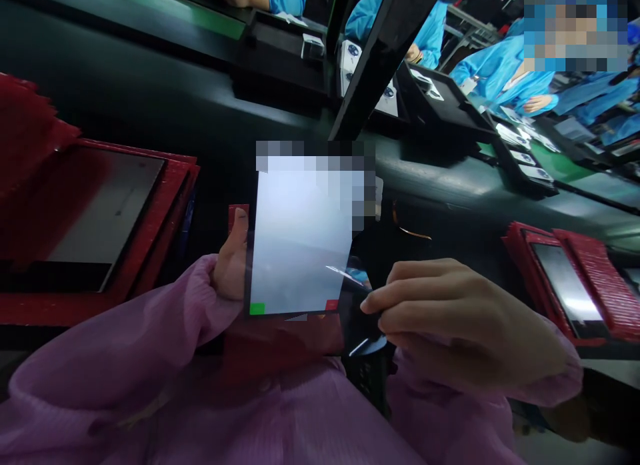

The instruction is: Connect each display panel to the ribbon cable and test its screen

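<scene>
A lit display panel (300, 245) stands tilted up in front of my chest, its screen white with a green patch in one lower corner and a red one in the other. My left hand (233, 258) grips it along the left edge, thumb upright and the other fingers hidden behind. At the panel's lower right, my right hand (450, 318) pinches a clear, glossy film (363, 325) between thumb and fingertips. This film stands away from the panel there; how much of it still touches the screen is unclear. Red material (285, 348) shows below the panel.
Red padded sheets (180, 178) with a dark panel (110, 218) lie at left. More red bubble wrap (590, 271) with a panel (570, 285) lies at right. A black post (380, 58) rises beyond; black trays (280, 68) and people in blue sleeves (505, 71) are farther back.
</scene>
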A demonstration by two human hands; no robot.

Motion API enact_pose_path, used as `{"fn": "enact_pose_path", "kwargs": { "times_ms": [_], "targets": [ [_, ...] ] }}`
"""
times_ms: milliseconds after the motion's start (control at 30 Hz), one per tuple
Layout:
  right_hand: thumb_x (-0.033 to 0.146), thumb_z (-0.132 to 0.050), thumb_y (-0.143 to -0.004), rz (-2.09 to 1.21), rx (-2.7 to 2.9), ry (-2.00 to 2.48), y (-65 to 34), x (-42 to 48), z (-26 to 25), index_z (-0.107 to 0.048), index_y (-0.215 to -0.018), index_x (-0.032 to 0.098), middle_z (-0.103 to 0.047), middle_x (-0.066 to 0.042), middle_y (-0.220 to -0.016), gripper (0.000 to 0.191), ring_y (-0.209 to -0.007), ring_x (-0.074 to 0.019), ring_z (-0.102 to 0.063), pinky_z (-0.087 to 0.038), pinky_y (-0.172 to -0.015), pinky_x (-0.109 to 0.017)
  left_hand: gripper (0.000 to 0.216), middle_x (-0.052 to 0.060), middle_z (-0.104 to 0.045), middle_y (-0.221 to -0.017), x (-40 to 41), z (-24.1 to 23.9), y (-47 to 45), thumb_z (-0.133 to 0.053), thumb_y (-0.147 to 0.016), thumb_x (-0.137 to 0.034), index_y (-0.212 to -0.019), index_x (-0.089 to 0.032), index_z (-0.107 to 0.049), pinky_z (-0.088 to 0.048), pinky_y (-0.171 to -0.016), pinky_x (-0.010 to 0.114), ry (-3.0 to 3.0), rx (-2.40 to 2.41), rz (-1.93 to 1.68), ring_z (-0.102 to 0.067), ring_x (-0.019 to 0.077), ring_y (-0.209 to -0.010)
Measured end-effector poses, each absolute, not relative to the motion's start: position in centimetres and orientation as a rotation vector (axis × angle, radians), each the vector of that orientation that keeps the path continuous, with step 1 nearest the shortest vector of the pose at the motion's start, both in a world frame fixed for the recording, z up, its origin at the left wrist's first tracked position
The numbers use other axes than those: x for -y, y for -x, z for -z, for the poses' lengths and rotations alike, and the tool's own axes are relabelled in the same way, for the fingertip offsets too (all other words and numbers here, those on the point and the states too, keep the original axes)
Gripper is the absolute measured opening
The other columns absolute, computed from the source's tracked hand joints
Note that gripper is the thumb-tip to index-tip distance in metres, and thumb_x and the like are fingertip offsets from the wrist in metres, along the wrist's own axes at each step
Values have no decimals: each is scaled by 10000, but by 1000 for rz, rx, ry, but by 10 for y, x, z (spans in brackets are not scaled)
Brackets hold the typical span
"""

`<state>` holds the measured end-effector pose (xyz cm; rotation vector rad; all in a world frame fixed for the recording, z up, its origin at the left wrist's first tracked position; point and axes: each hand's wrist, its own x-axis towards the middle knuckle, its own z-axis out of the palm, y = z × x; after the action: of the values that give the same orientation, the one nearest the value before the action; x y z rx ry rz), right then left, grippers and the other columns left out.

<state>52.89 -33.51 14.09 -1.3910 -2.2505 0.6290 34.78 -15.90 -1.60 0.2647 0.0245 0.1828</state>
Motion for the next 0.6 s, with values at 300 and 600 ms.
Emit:
{"fn": "enact_pose_path", "kwargs": {
  "times_ms": [300, 600],
  "targets": [
    [98, -563, -900, -552, 2315, 1385, -526, 346, -145, -604, -936, 146, -718, -69, -964, 72, -750, -135, -555, -456, -666, -271, 620, 84, -627, -1342, 163, 5, -349, -445, -931, -625, -1329, -168, -579, -484, -1040, 457, -286, 173, -180, -594, 291, -1238],
    [137, -477, -955, -516, 2365, 1469, -516, 353, -146, -591, -952, 168, -717, -65, -968, 119, -861, -152, -606, -484, -769, -286, 485, 22, -734, -1138, 165, 3, -350, -651, -813, -582, -1120, -211, -711, -525, -988, 522, -345, -90, -292, -625, 338, -1182]
  ]
}}
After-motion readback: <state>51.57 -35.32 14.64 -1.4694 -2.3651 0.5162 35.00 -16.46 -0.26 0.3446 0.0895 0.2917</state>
